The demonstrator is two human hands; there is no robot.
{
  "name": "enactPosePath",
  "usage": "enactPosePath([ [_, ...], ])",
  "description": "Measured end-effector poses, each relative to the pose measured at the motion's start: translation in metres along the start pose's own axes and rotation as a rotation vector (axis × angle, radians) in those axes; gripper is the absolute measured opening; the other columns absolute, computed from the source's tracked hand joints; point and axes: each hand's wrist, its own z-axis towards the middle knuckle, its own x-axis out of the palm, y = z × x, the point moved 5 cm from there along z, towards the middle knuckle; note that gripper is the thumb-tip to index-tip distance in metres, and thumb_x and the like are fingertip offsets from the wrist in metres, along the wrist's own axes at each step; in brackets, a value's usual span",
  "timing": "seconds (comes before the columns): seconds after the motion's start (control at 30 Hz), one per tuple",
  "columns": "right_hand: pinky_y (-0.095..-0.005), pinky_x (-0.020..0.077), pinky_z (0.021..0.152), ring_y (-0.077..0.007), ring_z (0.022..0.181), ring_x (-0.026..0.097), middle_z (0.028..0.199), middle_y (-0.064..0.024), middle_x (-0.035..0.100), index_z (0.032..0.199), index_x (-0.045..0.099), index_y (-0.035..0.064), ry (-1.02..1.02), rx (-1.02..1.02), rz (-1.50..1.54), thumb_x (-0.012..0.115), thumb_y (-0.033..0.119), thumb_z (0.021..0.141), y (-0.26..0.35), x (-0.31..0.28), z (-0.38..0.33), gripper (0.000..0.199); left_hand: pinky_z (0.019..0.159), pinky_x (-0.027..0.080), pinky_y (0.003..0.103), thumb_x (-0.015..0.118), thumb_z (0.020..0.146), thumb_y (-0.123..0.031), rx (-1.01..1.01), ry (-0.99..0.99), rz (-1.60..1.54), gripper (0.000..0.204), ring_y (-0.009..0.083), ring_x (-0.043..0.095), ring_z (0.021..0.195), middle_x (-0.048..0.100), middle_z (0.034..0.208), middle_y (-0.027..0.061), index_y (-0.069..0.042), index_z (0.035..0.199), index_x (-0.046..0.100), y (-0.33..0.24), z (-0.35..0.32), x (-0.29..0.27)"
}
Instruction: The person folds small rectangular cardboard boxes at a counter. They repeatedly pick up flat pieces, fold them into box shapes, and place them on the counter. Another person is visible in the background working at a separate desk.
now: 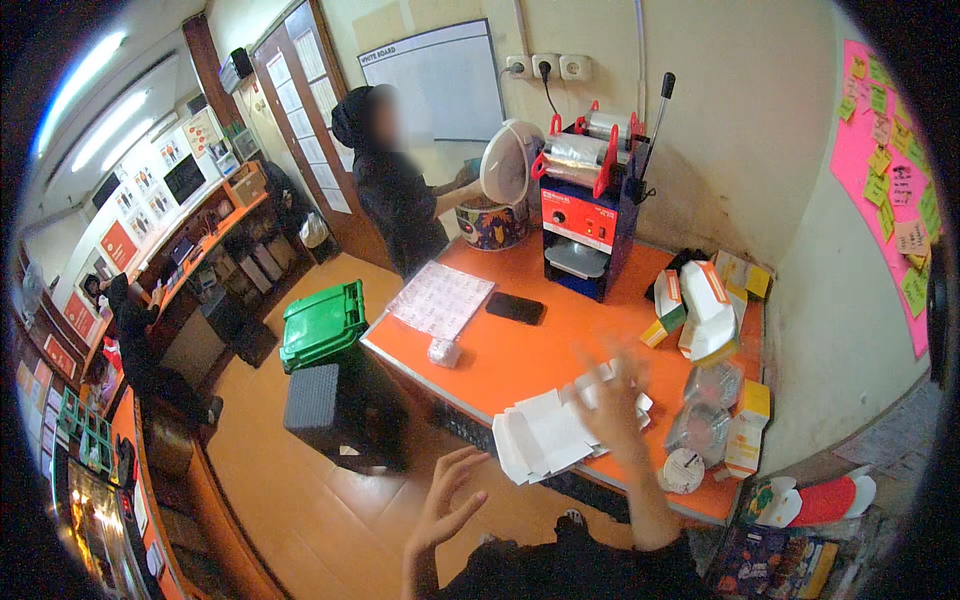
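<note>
Nearest, the left hand (447, 497) hangs in the air off the table's near edge, fingers spread wide and holding nothing. The right hand (612, 398), blurred, is over the stack of flat white paper cartons (545, 432) at the near edge of the orange table (520, 360); I cannot tell whether it grips one. Farther back lie a black phone (515, 308) and a cup-sealing machine (588, 215), where another person (395, 190) stands at a rice cooker (497, 195).

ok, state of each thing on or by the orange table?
rice cooker: lid up
phone: flat, screen dark
green bin: lid shut
wall sockets: one plug in
flat cartons: unfolded, stacked
left hand: open, empty
right hand: blurred, over cartons
</note>
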Motion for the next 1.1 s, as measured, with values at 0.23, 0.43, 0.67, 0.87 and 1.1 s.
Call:
enactPosePath([
  [0.23, -0.0681, 0.0283, 0.108, -0.0476, 0.136, 0.038, 0.144, -0.0317, 0.039, 0.137, 0.053, 0.0115, 0.701, 0.290, -0.077, 0.074, 0.050, 0.081, 0.021, 0.184, -0.087, 0.071, 0.107, 0.042, 0.040, 0.067, 0.094, -0.014, 0.069, -0.086, 0.082, 0.035, 0.0272, 0.050, 0.129, 0.055, 0.131, 0.0123, -0.005, 0.128, 0.064, 0.001, -0.003, -0.001],
  [0.43, -0.0540, 0.0484, 0.093, -0.0419, 0.116, 0.056, 0.120, -0.0268, 0.056, 0.116, 0.063, 0.0018, 0.651, 0.114, 0.162, 0.075, 0.036, 0.082, -0.011, 0.201, -0.087, 0.050, 0.103, 0.045, 0.037, 0.063, 0.096, -0.012, -0.033, -0.149, -0.070, 0.030, 0.0238, 0.056, 0.120, 0.061, 0.123, 0.0108, -0.004, 0.125, 0.065, 0.022, -0.012, -0.005],
  [0.67, -0.0497, 0.0537, 0.077, -0.0347, 0.087, 0.069, 0.089, -0.0170, 0.068, 0.110, 0.062, 0.0042, 0.032, 0.356, 0.370, 0.075, 0.031, 0.082, -0.045, 0.136, -0.052, 0.041, 0.101, 0.045, 0.034, 0.059, 0.099, -0.016, -0.171, -0.186, -0.127, 0.028, 0.0192, 0.060, 0.115, 0.066, 0.121, 0.0085, -0.002, 0.123, 0.065, 0.039, -0.008, -0.005],
  [0.87, -0.0472, 0.0531, 0.087, -0.0356, 0.107, 0.063, 0.113, -0.0175, 0.061, 0.120, 0.058, 0.0075, 0.585, 0.186, 0.094, 0.084, 0.049, 0.071, 0.014, 0.169, -0.085, 0.069, 0.100, 0.046, 0.033, 0.058, 0.100, -0.018, -0.173, -0.148, -0.235, 0.029, 0.0176, 0.061, 0.110, 0.069, 0.117, 0.0089, 0.001, 0.120, 0.066, 0.061, 0.015, 0.017],
  [1.1, -0.0415, 0.0555, 0.085, -0.0341, 0.088, 0.069, 0.089, -0.0137, 0.071, 0.095, 0.069, 0.0037, 0.684, 0.303, 0.559, 0.085, 0.028, 0.072, -0.037, 0.222, -0.094, 0.037, 0.099, 0.047, 0.033, 0.057, 0.100, -0.017, -0.203, -0.126, -0.260, 0.028, 0.0175, 0.062, 0.109, 0.069, 0.116, 0.0085, 0.000, 0.121, 0.066, 0.069, 0.010, 0.017],
])
